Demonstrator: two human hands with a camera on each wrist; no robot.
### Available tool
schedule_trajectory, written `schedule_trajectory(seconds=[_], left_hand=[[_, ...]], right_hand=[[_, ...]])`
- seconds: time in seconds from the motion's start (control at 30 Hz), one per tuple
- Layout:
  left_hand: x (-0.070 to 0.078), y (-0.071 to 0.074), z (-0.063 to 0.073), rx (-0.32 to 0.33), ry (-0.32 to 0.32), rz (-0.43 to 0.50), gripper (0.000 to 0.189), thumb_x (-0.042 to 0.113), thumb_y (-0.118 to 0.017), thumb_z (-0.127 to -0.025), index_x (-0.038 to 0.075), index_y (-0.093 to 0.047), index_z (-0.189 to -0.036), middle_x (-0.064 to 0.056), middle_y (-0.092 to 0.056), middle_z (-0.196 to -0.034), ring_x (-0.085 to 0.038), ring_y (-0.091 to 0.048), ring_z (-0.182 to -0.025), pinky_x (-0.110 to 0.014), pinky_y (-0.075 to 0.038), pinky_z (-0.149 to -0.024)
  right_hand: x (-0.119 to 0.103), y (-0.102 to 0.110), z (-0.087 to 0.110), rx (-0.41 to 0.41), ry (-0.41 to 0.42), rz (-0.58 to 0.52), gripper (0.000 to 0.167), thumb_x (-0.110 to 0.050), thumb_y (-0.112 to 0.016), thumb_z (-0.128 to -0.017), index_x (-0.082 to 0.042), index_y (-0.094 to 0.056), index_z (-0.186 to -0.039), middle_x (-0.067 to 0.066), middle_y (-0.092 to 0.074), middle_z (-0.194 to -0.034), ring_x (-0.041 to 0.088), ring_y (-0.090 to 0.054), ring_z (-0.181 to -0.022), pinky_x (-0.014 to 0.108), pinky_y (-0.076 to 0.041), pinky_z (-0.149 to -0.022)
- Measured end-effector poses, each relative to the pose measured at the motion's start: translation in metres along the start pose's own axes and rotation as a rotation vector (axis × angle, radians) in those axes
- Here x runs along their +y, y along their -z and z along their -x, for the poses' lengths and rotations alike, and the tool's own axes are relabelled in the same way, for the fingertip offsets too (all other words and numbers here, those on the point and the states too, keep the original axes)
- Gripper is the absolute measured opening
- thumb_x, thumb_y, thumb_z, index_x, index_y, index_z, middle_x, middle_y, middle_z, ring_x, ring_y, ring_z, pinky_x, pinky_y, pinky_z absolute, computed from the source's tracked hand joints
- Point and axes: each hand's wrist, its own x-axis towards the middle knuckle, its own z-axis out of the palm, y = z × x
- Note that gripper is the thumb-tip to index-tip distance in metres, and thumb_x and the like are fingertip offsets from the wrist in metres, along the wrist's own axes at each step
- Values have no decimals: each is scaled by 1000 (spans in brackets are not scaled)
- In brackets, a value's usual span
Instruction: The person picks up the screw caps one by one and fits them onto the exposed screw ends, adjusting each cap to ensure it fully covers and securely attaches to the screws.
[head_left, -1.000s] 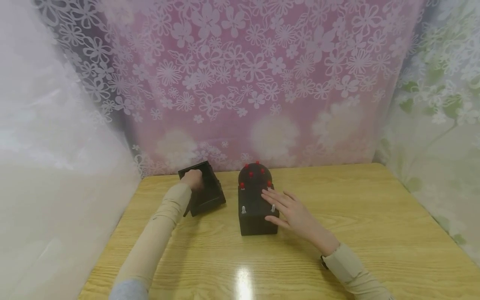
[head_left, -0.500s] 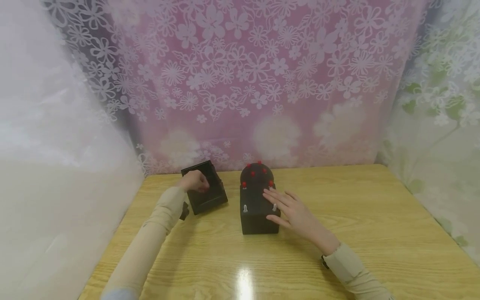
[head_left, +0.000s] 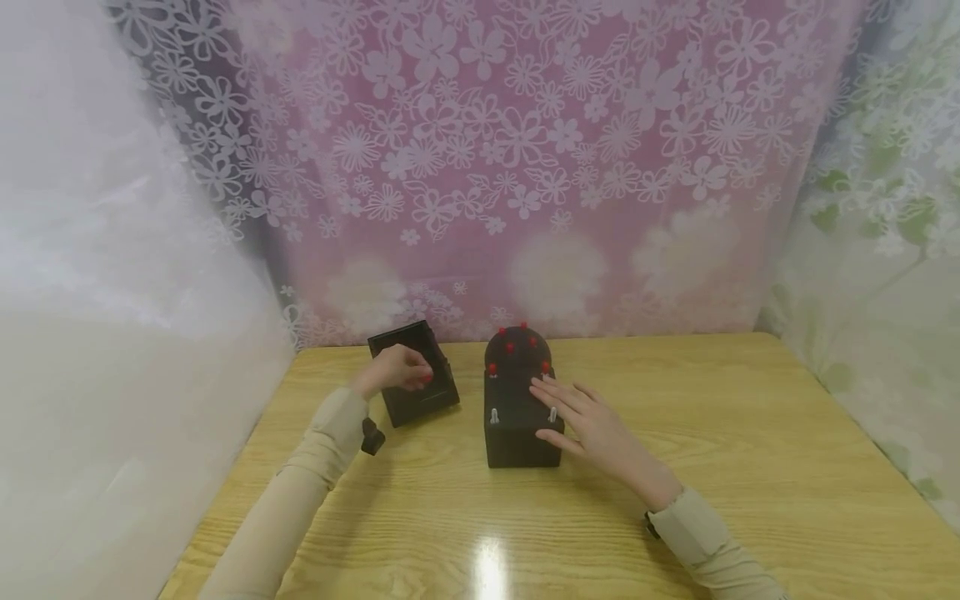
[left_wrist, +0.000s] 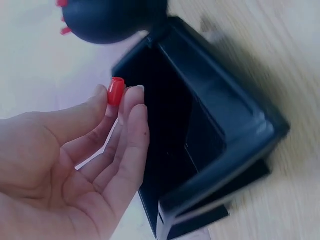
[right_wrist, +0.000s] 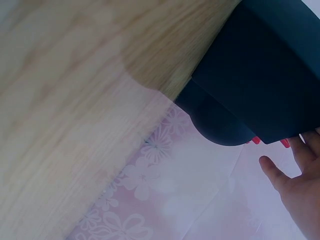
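Observation:
My left hand (head_left: 393,369) pinches a small red cap (left_wrist: 116,91) between thumb and index finger, above a black open-topped bin (head_left: 423,407). The bin's interior looks dark in the left wrist view. To its right stands a black block (head_left: 522,448) with a rounded back part (head_left: 517,333). Several red caps (head_left: 510,347) sit on the block's pegs. Toward the front, a bare silver peg (head_left: 494,416) stands on the left and another bare peg (head_left: 552,414) on the right. With its fingers extended, my right hand (head_left: 596,429) rests at the block's right side.
Both objects stand on a wood-grain table (head_left: 720,450). Behind it hangs a pink flowered curtain (head_left: 480,267), with pale sheeting (head_left: 150,350) along the left and a flowered sheet (head_left: 862,333) along the right.
My left hand has drawn up and slightly right out of the bin, and a red cap now shows in its fingers. The right hand keeps its place on the block.

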Motion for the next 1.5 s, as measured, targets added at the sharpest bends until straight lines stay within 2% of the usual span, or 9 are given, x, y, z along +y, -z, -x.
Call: schedule_trajectory(seconds=[0.17,0.43,0.7,0.83,0.93,1.1,1.2,1.3,1.5], left_hand=[[4,-9,7,21,-36,80,26,14,-60,-104,-6,-69,-117,-20,-74,-106,-31,-74,-95,-39,-61,-84],[9,-26,16,91,-88,230,26,17,-62,-103,-5,-70,-115,-19,-73,-108,-30,-73,-94,-36,-61,-84],[16,-45,27,140,-113,344,29,16,-61,-103,-8,-67,-118,-24,-72,-110,-32,-72,-96,-41,-60,-87],[20,-53,33,170,-110,380,27,15,-61,-103,-6,-68,-118,-20,-72,-109,-26,-73,-95,-42,-60,-88],[22,-59,36,186,-114,412,26,18,-62,-103,-4,-70,-116,-17,-72,-109,-24,-73,-95,-40,-60,-87],[26,-70,44,196,-131,516,28,19,-64,-101,-5,-69,-116,-18,-71,-110,-33,-71,-101,-41,-59,-91],[27,-76,48,208,-152,563,27,18,-65,-101,-5,-69,-115,-18,-71,-108,-28,-71,-96,-43,-58,-92],[29,-83,52,219,-177,594,26,17,-67,-100,-5,-69,-114,-15,-72,-106,-20,-71,-92,-42,-58,-93],[31,-93,55,216,-229,582,29,18,-69,-99,-6,-69,-114,-21,-73,-109,-30,-71,-96,-36,-60,-88]], right_hand=[[-1,2,1,-29,-26,0,68,-45,-64,-98,-7,-46,-152,8,-46,-156,28,-46,-141,58,-35,-114],[0,2,1,0,-16,-15,68,-52,-55,-101,-6,-48,-150,10,-48,-154,31,-47,-140,61,-36,-113],[-1,2,1,-9,-14,-14,67,-48,-61,-99,-5,-48,-150,11,-48,-154,30,-48,-140,60,-35,-113],[-1,3,1,-18,-18,-14,68,-45,-64,-98,-6,-48,-151,10,-48,-154,29,-48,-140,59,-36,-114],[-1,3,1,-9,-15,-13,67,-47,-62,-99,-6,-48,-150,10,-49,-154,29,-49,-139,60,-36,-113],[-1,1,1,10,-2,-4,68,-53,-53,-102,-5,-49,-150,10,-49,-153,30,-49,-138,60,-36,-113],[0,1,1,9,1,-4,68,-53,-52,-102,-6,-49,-150,10,-49,-153,30,-49,-139,59,-36,-113],[0,1,1,0,-4,-2,67,-51,-55,-101,-7,-48,-151,9,-49,-154,29,-48,-140,58,-35,-114],[1,0,0,-13,-12,1,67,-47,-61,-99,-8,-47,-152,8,-48,-155,28,-46,-141,59,-35,-114]])
